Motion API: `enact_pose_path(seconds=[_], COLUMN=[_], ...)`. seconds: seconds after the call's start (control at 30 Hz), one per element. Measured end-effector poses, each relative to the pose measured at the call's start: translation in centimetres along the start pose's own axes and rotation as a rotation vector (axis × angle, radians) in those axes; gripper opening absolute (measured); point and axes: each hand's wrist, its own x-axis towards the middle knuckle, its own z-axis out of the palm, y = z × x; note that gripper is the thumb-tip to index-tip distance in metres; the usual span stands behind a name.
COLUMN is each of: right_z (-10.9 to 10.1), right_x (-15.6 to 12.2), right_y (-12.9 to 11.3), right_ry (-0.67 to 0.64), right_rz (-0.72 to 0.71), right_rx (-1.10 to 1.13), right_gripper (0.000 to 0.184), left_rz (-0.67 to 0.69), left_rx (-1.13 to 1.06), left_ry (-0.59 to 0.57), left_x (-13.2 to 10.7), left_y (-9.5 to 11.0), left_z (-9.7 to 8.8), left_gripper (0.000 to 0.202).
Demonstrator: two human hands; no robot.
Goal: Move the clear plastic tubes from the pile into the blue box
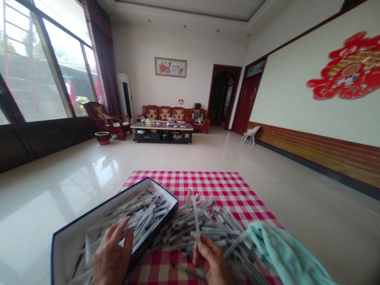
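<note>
My right hand [211, 262] grips a slim white pen [196, 221] upright between fingers and thumb, just at the near edge of a loose heap of white pens with black parts [192, 226]. The heap lies on a pink-and-white checked cloth [204, 190]. My left hand [112, 255] hangs over an open box with a dark blue rim and white inside [77, 236], its fingers apart, close above the many pens inside [142, 211]. A pale mint towel [285, 249] lies over the right side of the heap.
Glossy tile floor surrounds the cloth. Far ahead stand a low coffee table [162, 132] and a red wooden sofa [172, 114]. A red armchair [105, 122] sits by the tall windows [41, 67] at left, and a small white stool [251, 133] stands by the right wall.
</note>
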Motion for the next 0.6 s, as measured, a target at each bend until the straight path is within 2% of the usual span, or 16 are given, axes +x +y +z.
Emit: enact_pose_path(seconds=[0.1,0.17,0.27,0.33,0.43,0.53,0.6], right_z=[0.0,0.1,0.0,-0.2,-0.4,-0.2,0.3], right_x=[-0.1,-0.2,-0.4,-0.4,-0.4,-0.3,-0.2], right_y=[0.1,0.1,-0.1,-0.3,-0.6,-0.6,-0.5], right_ry=[-0.021,-0.042,-0.073,-0.074,-0.031,0.082,0.142], right_rz=[-0.003,-0.02,-0.038,-0.052,-0.105,-0.19,-0.194], right_rx=[-0.085,-0.165,-0.263,-0.273,-0.218,-0.16,-0.068], right_gripper=[0.036,0.035,0.032,0.031,0.033,0.031,0.031], left_rz=[0.21,0.382,0.629,0.7,0.626,0.457,0.28], left_rx=[-0.081,-0.195,-0.32,-0.341,-0.387,-0.598,-0.78], left_ry=[0.149,0.166,0.02,-0.131,-0.327,-0.398,-0.447], left_x=[-0.7,-1.2,-2.1,-2.6,-3.5,-5.1,-6.7], left_y=[0.8,1.6,3.3,4.3,5.1,5.3,5.4], left_z=[0.3,0.3,0.3,0.3,0.7,1.9,3.2], left_gripper=[0.03,0.028,0.033,0.035,0.027,0.015,0.015])
